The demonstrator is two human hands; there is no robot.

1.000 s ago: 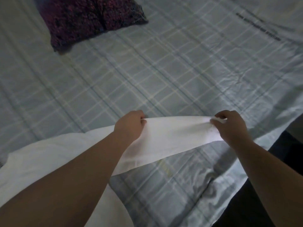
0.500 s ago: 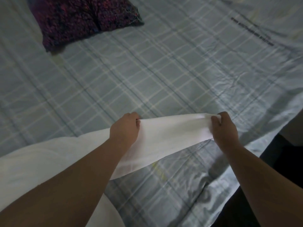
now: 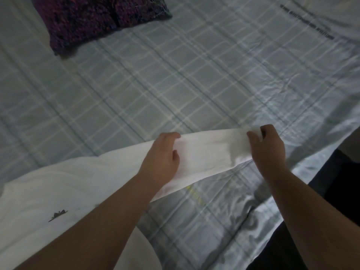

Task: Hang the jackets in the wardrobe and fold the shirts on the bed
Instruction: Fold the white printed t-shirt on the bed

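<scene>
A white shirt (image 3: 210,152) lies on the bed (image 3: 175,84), spreading from the lower left toward the middle. One sleeve stretches out to the right between my hands. My left hand (image 3: 161,156) rests on the sleeve near its base, fingers loosened and thumb apart. At the sleeve's end my right hand (image 3: 266,147) pinches the cuff. A small dark print (image 3: 57,214) shows on the shirt's body at the lower left. My left forearm hides part of the shirt.
The bed has a pale blue checked sheet. A dark purple knitted cushion (image 3: 97,18) lies at the top left. A white garment with dark lettering (image 3: 311,22) lies at the top right. The bed's edge drops to dark floor (image 3: 331,201) on the right.
The sleeve has come down flatter onto the sheet. My left hand's pinch has loosened into a flatter hand on the cloth. My right hand still holds the cuff.
</scene>
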